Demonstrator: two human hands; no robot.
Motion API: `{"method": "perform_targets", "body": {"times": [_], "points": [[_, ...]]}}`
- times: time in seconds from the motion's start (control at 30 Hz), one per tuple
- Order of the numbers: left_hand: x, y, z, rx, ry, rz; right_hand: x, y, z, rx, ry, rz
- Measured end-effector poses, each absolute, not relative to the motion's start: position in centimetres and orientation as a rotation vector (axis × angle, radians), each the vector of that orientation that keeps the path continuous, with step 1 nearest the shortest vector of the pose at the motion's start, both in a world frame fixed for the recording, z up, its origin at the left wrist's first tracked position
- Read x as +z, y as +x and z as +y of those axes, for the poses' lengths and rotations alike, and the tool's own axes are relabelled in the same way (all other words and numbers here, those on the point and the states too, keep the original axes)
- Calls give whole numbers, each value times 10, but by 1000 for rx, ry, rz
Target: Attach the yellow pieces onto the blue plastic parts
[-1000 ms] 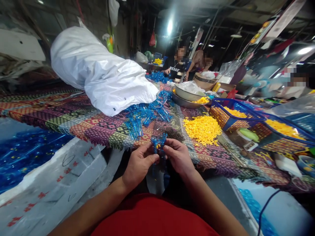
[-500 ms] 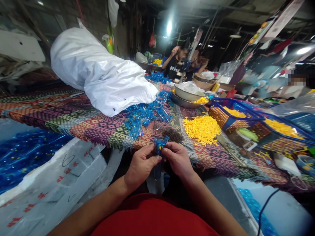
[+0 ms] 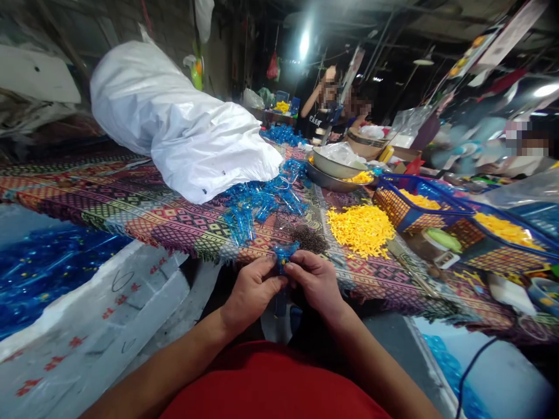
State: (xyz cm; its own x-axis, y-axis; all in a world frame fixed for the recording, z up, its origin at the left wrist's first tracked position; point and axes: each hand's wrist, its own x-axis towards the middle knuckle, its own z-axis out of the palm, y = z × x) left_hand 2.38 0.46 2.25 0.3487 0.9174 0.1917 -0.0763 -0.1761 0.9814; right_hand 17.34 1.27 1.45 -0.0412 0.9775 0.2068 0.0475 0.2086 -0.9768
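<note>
A clear blue plastic piece with a small yellow part in it is held upright at the table's front edge. My left hand grips its left side between thumb and fingers. From the right, my right hand pinches the same piece near the yellow part. Just beyond the hands lies a pile of small dark bits. More blue pieces are heaped behind to the left, and a pile of yellow parts is to the right.
A big white sack lies on the patterned cloth. Blue baskets of yellow parts and stacked metal bowls stand at the right. White foam boxes flank the table below. A person sits across.
Both hands stay at the same spot on the blue piece, with hardly any finger movement. The view has shifted slightly, and the person across has raised a hand higher.
</note>
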Motion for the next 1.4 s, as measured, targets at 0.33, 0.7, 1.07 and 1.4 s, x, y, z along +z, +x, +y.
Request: {"method": "perform_targets", "body": {"times": [0.33, 0.7, 1.07, 1.4], "points": [[2, 36, 3, 1013, 769, 611, 17, 165, 10, 1419, -980, -1270], [-6, 35, 9, 1007, 583, 483, 7, 161, 11, 1530, -829, -1113], [-8, 32, 7, 868, 647, 548, 7, 160, 15, 1505, -812, -1045], [-77, -52, 34, 756, 2072, 1490, -3, 201, 55, 1206, -888, -821]]}}
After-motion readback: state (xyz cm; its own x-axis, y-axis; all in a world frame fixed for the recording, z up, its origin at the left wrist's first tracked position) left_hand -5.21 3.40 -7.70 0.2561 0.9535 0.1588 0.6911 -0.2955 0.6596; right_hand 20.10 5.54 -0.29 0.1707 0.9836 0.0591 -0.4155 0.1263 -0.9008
